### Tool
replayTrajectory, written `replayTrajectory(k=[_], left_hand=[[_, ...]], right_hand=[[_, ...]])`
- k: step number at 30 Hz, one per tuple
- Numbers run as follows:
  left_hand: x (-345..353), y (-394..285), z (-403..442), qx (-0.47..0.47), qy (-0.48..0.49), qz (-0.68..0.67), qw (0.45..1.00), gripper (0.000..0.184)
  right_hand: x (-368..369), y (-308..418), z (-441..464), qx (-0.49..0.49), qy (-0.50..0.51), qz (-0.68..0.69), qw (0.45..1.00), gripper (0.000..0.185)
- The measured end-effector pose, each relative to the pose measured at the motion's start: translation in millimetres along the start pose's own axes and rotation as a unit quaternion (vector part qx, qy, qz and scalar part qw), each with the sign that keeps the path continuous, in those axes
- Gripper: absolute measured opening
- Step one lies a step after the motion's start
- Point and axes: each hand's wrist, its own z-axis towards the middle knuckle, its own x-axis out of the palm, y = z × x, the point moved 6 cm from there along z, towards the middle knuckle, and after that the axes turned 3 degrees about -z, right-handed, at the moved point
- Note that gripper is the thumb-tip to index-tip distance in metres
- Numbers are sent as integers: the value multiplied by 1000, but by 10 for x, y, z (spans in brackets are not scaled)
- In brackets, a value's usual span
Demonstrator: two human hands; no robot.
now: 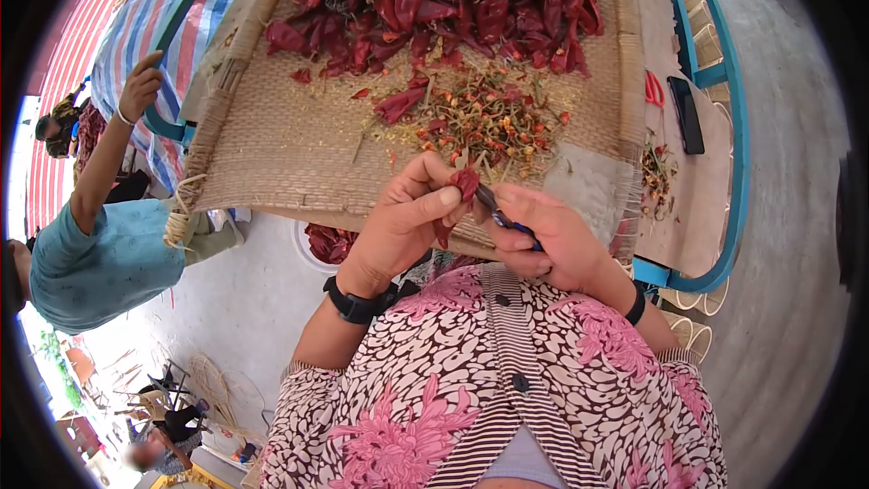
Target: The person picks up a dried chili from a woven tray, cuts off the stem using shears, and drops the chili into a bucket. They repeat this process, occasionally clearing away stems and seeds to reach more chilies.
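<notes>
Above the near edge of a woven tray (290,149), my left hand (412,208) pinches a dried red chili pepper (464,184) between thumb and fingers. My right hand (554,228) is closed around small scissors (500,215) with dark blue handles. Their dark blades meet the top end of the chili; whether they are parted there I cannot tell. Just beyond my hands lies a heap of chili stems and caps (498,122) with loose seeds. Whole dried chilies (480,4) are piled at the tray's far side.
A teal metal frame (738,136) surrounds the work surface. On its right side lie a black phone (685,115) and red-handled scissors (654,89). Below the tray, a white basin (303,249) holds chilies. Another person in a teal shirt (113,254) stands left, one arm raised.
</notes>
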Motion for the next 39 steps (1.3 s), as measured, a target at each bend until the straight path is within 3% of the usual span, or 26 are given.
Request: replayTrajectory(k=[1,3,6,7,12,15,18,20,21,24,28,30,31,32,33,35,36,38,39], left_hand=[[8,12,15,4,-5,1,1000,10],[82,10,10,11,-49,20,999,12],[157,-50,-17,-23,-58,121,991,17],[166,-51,-24,-42,-51,166,984,18],[201,21,-6,-39,-27,96,994,17],[143,113,26,-40,-19,58,997,16],[119,130,37,-73,-8,38,997,14],[104,155,26,-98,-4,24,995,14],[99,172,25,-107,-4,15,994,14],[98,189,18,-125,20,-48,991,16],[114,236,52,-124,49,-159,978,20],[23,266,79,-126,14,-117,985,19],[-3,275,87,-128,-4,-97,987,19],[-12,211,98,-76,-12,70,995,18],[35,118,95,-22,-20,236,971,18],[98,30,66,34,-36,436,898,17],[106,24,56,36,-42,478,877,16],[166,32,14,27,-30,564,825,16],[222,57,-43,16,-11,609,793,17]], right_hand=[[-10,13,10,-18,-9,-21,1000,28],[4,121,37,-110,-116,-221,962,26],[7,239,-43,-294,-180,-433,833,25],[27,259,-79,-308,-201,-470,802,26],[169,353,-223,-357,-282,-647,611,28],[169,349,-227,-361,-289,-695,550,27],[-39,226,-120,-331,-230,-561,723,24],[-167,63,-40,-179,-155,-305,923,21],[-158,-38,-25,-92,-109,-160,977,21],[-63,-124,-71,20,-66,18,997,23],[-28,-185,11,45,9,140,989,30],[-62,-241,43,47,43,190,980,31],[-99,-251,38,45,2,171,984,32],[-111,-250,33,42,-40,152,987,32],[-141,-250,26,40,-80,134,987,32],[-155,-286,39,45,-70,159,984,32],[-176,-316,50,46,-64,172,982,31],[-309,-513,131,29,84,231,969,31],[-358,-459,130,9,71,249,966,31]])
